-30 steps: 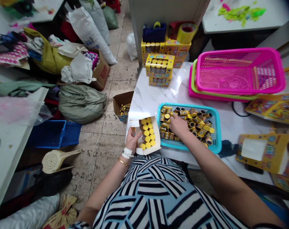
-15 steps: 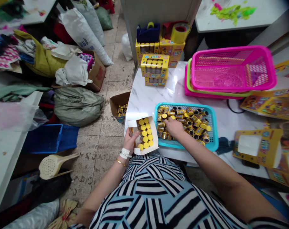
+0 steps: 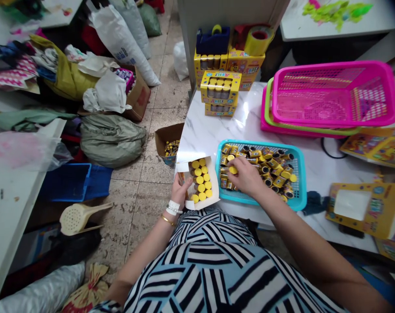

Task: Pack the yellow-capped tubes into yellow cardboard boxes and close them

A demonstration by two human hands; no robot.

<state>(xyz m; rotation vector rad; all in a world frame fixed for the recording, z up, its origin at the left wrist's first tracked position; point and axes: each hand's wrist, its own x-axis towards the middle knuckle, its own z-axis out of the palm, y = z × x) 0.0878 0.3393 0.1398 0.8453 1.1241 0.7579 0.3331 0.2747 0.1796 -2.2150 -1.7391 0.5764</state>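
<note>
My left hand [image 3: 180,191] is closed on the left side of a small open cardboard box [image 3: 213,174], thumb over its edge. Inside stand several yellow-capped tubs [image 3: 201,188] in rows, with a gap along the near left side. The box is tilted toward me at the table's edge. Over the left part of a turquoise basket [image 3: 301,182], my right hand [image 3: 247,176] pinches a small tub [image 3: 233,170] by its sides, yellow cap showing. Many more small tubs [image 3: 275,164] lie jumbled in the basket, some showing yellow caps, others dark ends.
Packed yellow boxes [image 3: 220,89] are stacked behind, with a tape dispenser [image 3: 212,41] on top. Pink and green baskets [image 3: 334,124] stand at the back right. Flat printed cartons [image 3: 380,208] lie on the right. On the floor stands a cardboard box [image 3: 163,139] of tubs.
My right hand has come up slightly from among the tubs with one in its fingers. The whole view has shifted a little; my left hand keeps its hold on the box.
</note>
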